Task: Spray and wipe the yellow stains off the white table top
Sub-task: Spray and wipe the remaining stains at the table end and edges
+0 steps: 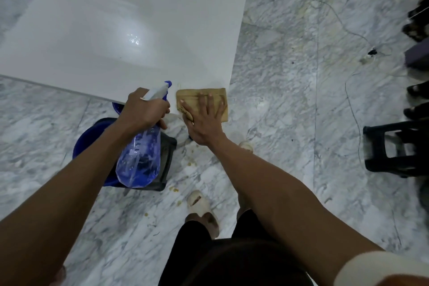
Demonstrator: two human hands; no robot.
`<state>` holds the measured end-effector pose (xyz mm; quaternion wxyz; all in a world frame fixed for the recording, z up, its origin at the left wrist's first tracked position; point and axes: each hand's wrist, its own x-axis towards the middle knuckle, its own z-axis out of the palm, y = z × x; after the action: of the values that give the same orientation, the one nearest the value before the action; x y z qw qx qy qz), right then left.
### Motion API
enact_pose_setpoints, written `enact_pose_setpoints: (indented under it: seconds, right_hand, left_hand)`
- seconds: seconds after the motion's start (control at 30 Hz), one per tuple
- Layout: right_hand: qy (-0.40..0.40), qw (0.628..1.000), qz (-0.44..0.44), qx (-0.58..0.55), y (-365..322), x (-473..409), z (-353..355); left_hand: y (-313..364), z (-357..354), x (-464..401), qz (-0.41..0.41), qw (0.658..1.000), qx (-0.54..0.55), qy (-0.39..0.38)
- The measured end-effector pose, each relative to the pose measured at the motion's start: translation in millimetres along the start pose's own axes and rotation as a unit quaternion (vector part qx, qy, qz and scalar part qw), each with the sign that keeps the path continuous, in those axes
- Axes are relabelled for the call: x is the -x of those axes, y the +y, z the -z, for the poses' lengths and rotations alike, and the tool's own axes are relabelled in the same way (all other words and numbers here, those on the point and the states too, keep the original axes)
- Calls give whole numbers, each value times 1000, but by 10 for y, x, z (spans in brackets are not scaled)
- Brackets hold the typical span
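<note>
The white table top (130, 30) fills the upper left, and its near right corner is under my hands. My left hand (142, 108) grips a clear spray bottle (141, 153) with blue liquid; its white and blue nozzle points at the table corner. My right hand (204, 121) lies flat, fingers spread, on a folded tan cloth (221, 97) that covers the corner. A faint yellowish mark (179, 86) shows on the table just beyond the cloth. A few wet droplets (133, 39) glint mid-table.
A blue bucket (92, 137) and a dark stool (167, 146) stand on the marble floor under the bottle. Yellow crumbs (174, 189) dot the floor by my slippered feet (199, 202). A black stool (392, 148) and a thin cable (348, 100) lie to the right.
</note>
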<state>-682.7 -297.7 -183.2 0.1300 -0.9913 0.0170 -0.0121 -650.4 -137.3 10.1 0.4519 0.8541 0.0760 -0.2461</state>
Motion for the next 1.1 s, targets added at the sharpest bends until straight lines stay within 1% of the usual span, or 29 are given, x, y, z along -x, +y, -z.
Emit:
enact_pose_setpoints:
  seconds: [0.13, 0.2, 0.3, 0.33, 0.37, 0.43, 0.47, 0.5, 0.53, 0.57, 0.63, 0.67, 0.7, 0.77, 0.8, 0.87, 0.93, 0.97, 1.1]
  right_hand:
    - [-83, 997, 2, -1, -60, 99, 148]
    - [-88, 996, -7, 0, -92, 198, 160]
    - [-103, 995, 12, -12, -100, 391, 171]
    - [-129, 991, 11, -16, -80, 400, 211]
    - [-177, 984, 8, -22, -72, 382, 273]
    - [-275, 959, -17, -73, -72, 334, 530]
    - [-311, 940, -33, -136, -48, 304, 690]
    - [-325, 915, -60, -232, -13, 287, 864]
    - [-320, 884, -90, -328, 41, 275, 1036]
    - [-296, 862, -115, -395, 113, 259, 1222]
    - [-234, 825, -184, -481, 317, 203, 1523]
    - [-200, 800, -220, -522, 441, 124, 1665]
    - [-165, 764, -247, -572, 558, 30, 1795]
    - [-92, 671, -278, -681, 761, -205, 2073]
    - [-61, 631, -285, -719, 843, -318, 2217]
    - [-16, 576, -282, -767, 993, -526, 2478]
    - [8, 538, -271, -798, 1165, -721, 2684]
    - [14, 525, -265, -809, 1262, -821, 2774]
    - [28, 501, -239, -831, 1811, -1384, 3121]
  left_hand:
    - [-21, -16, 88, 9, 999, -34, -15]
    - [-14, -31, 90, 7, 999, -50, -14]
    - [3, -58, 108, 1, 998, -61, -9]
    - [31, -66, 110, -3, 998, -62, -9]
    - [66, -74, 119, -4, 998, -66, -12]
    - [148, -94, 143, -2, 997, -69, -17]
    - [193, -97, 149, 1, 998, -64, -18]
    - [244, -99, 176, 1, 998, -58, -19]
    - [303, -98, 193, -3, 998, -54, -21]
    - [380, -94, 206, -9, 998, -54, -24]
    - [540, -82, 213, -13, 998, -43, -36]
    - [647, -79, 184, -15, 999, -31, -40]
    - [760, -80, 147, -18, 999, -21, -42]
    - [1036, -103, 26, -36, 999, -8, -38]
    - [1190, -135, -43, -41, 998, -5, -36]
    - [1505, -239, -178, -55, 998, -10, -38]
    - [1815, -384, -346, -76, 996, -22, -38]
    - [1978, -462, -435, -81, 996, -19, -41]
    - [2720, -781, -892, -92, 994, 2, -66]
